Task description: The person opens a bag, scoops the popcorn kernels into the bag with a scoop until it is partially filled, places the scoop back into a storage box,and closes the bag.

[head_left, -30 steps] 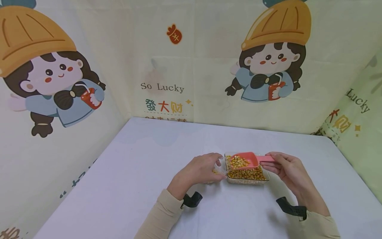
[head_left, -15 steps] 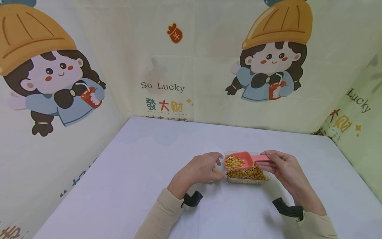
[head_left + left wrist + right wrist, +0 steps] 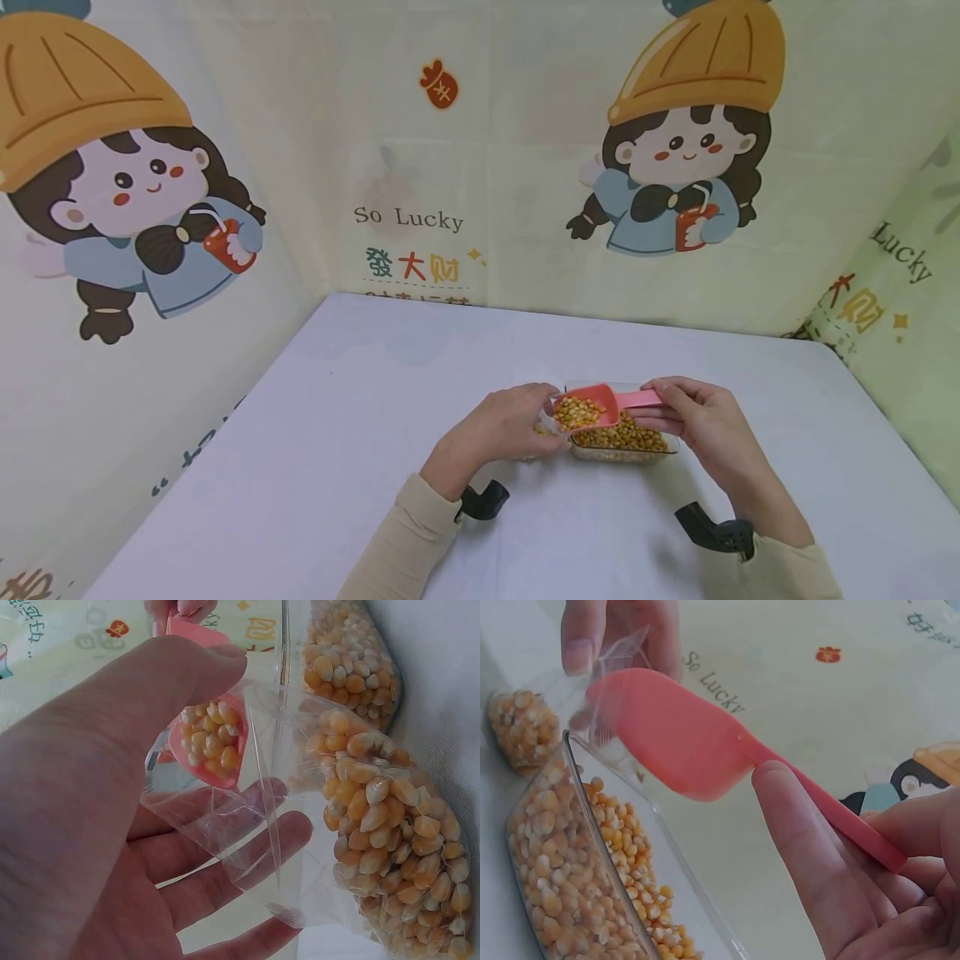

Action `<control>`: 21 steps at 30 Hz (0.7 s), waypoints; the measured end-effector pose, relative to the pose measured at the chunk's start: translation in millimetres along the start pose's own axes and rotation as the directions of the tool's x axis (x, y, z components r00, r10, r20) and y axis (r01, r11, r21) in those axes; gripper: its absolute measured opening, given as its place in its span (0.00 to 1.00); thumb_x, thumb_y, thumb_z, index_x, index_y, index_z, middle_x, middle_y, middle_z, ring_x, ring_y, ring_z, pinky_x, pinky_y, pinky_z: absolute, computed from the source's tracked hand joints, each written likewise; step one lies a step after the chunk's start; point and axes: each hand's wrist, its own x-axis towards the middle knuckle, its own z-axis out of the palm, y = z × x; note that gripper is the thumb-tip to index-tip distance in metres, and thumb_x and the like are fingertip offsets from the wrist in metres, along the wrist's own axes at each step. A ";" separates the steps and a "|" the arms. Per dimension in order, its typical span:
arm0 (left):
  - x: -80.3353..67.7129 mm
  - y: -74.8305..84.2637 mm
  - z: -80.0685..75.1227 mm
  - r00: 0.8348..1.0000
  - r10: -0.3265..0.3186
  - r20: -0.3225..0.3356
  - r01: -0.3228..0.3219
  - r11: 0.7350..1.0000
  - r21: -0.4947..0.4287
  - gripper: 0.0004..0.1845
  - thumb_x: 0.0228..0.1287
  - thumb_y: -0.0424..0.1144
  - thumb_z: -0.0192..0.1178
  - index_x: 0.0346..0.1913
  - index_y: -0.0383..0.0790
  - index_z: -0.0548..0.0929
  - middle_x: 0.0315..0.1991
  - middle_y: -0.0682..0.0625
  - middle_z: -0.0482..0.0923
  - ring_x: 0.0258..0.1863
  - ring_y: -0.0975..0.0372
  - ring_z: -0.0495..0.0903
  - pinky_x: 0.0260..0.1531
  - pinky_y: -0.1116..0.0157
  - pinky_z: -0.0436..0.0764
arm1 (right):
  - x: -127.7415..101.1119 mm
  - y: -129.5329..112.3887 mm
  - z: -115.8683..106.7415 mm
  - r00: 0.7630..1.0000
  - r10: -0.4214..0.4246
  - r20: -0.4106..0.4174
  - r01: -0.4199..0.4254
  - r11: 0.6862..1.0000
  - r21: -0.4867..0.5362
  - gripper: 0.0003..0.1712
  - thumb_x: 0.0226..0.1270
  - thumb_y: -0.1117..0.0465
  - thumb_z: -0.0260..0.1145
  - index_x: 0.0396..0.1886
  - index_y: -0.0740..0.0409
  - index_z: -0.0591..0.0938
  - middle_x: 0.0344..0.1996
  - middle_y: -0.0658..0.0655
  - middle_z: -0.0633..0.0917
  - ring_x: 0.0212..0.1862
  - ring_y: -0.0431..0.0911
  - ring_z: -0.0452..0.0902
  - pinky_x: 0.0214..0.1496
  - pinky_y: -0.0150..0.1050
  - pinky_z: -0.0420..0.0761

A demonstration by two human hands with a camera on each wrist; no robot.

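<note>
White table (image 3: 315, 433), pink scoop (image 3: 587, 406) in right hand (image 3: 701, 425), tip at clear bag (image 3: 247, 825)

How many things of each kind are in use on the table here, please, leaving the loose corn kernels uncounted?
Pink scoops: 1
Clear rectangular containers: 1
Clear plastic bags: 1
Total: 3
The right hand holds the scoop by its handle; the left hand holds the bag open.
</note>
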 end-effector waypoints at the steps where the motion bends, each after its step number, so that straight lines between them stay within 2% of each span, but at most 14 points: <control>1: -0.3 0.5 0.1 1.000 0.001 -0.002 -0.001 1.000 0.003 0.35 0.59 0.59 0.66 0.66 0.46 0.72 0.51 0.57 0.80 0.42 0.68 0.76 0.41 0.68 0.79 | -0.7 -1.5 1.1 1.000 0.000 -0.005 0.000 0.999 -0.035 0.32 0.77 0.49 0.55 0.60 0.77 0.70 0.42 0.53 0.88 0.44 0.48 0.89 0.48 0.38 0.84; 5: -0.3 1.8 1.3 1.000 0.001 -0.007 -0.001 1.000 0.014 0.35 0.60 0.59 0.66 0.66 0.46 0.72 0.54 0.56 0.80 0.46 0.67 0.77 0.46 0.65 0.80 | -3.3 -6.9 5.2 1.000 -0.002 -0.028 -0.002 0.989 -0.147 0.32 0.77 0.47 0.54 0.60 0.75 0.72 0.43 0.55 0.88 0.45 0.47 0.89 0.48 0.37 0.84; 10: -0.5 2.6 2.0 1.000 -0.013 0.003 0.013 1.000 0.009 0.37 0.59 0.59 0.67 0.66 0.45 0.72 0.54 0.55 0.80 0.47 0.67 0.77 0.48 0.65 0.80 | -5.8 -13.3 8.2 0.999 -0.003 -0.045 -0.007 0.975 -0.221 0.31 0.77 0.47 0.54 0.60 0.72 0.74 0.43 0.59 0.89 0.43 0.44 0.89 0.46 0.35 0.84; 16: -0.4 3.8 0.4 1.000 -0.004 -0.015 0.004 1.000 0.011 0.35 0.58 0.59 0.68 0.65 0.46 0.73 0.52 0.57 0.80 0.44 0.68 0.76 0.46 0.67 0.80 | -8.1 -20.7 12.7 0.998 -0.018 -0.065 -0.001 0.962 -0.273 0.29 0.77 0.46 0.54 0.58 0.69 0.76 0.44 0.61 0.88 0.42 0.42 0.88 0.45 0.35 0.85; 21: -1.8 5.3 -0.4 1.000 -0.012 -0.010 0.012 1.000 0.016 0.36 0.57 0.59 0.69 0.65 0.46 0.73 0.54 0.56 0.80 0.44 0.68 0.76 0.46 0.67 0.81 | -11.4 -24.5 16.9 0.998 -0.035 -0.059 0.018 0.961 -0.275 0.27 0.77 0.49 0.55 0.58 0.71 0.76 0.45 0.64 0.87 0.41 0.42 0.88 0.44 0.35 0.85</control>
